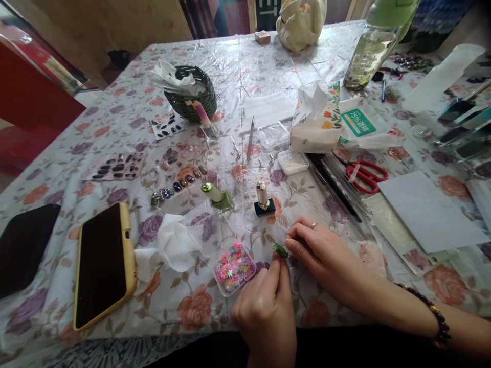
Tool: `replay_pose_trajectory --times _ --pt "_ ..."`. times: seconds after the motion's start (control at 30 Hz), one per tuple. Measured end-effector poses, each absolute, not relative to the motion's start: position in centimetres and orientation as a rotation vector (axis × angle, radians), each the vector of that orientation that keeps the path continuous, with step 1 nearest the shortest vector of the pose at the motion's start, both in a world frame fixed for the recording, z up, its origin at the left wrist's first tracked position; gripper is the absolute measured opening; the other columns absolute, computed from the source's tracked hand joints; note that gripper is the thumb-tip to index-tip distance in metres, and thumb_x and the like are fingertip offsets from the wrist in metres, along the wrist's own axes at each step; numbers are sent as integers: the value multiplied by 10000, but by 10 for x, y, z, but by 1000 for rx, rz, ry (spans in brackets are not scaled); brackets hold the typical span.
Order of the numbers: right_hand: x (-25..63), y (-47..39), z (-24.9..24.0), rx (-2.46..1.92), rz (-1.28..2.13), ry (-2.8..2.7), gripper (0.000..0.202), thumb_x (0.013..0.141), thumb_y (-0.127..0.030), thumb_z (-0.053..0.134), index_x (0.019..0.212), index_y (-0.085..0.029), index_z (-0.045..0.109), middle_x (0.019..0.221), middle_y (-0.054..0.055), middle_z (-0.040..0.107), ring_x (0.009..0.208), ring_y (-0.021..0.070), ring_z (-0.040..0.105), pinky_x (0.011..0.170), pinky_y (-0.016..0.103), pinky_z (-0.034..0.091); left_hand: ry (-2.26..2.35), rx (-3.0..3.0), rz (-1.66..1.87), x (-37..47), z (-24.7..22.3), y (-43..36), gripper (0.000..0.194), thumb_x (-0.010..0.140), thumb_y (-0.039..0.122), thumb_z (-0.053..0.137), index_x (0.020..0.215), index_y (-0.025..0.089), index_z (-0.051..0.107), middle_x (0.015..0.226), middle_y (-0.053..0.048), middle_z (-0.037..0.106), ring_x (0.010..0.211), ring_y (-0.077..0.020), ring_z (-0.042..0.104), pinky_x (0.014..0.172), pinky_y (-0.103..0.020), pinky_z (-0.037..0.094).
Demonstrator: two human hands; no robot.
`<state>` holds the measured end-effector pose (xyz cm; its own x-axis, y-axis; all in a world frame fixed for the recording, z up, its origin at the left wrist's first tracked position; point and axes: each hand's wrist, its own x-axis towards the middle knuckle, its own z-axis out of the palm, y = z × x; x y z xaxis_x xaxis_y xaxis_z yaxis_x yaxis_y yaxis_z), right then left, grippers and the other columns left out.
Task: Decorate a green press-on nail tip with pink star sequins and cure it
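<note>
Down through the head view, I have both hands low at the near side of the worktop [161,319], which wears a floral cover. The left hand [266,301] has its fingertips closed on a small green nail tip [280,250], holding it up with pale flower decorations at one end. The right hand [324,253] comes in from the right, thumb and fingers drawn close together right beside the nail tip; I cannot tell whether they touch it or grip anything.

Just left of the left hand I see a clear box [235,269] full of colourful flower pieces, with crumpled tissue [174,243] further left. Beyond the hands stand a dark green bottle [264,204] with a shiny gold cap and, to its left, a light green bottle [221,198]. A row of decorated nails [177,186] lies past the tissue. I also get a yellow-cased phone [103,266] at left and red-handled scissors [367,176] at right.
</note>
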<state>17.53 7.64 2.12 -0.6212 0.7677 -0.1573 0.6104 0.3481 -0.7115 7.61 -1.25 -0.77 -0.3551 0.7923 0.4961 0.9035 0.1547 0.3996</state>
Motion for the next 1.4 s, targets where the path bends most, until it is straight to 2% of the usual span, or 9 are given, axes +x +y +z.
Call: replay_pose_trajectory --times 1.4 --pt "175 75 20 -1220 1090 -2431 215 919 -254 378 827 -155 544 874 68 552 810 176 521 742 331 431 -2285 -1699 -984 75 -8 -14 193 816 187 559 687 163 701 496 4 636 443 -123 589 464 -229 407"
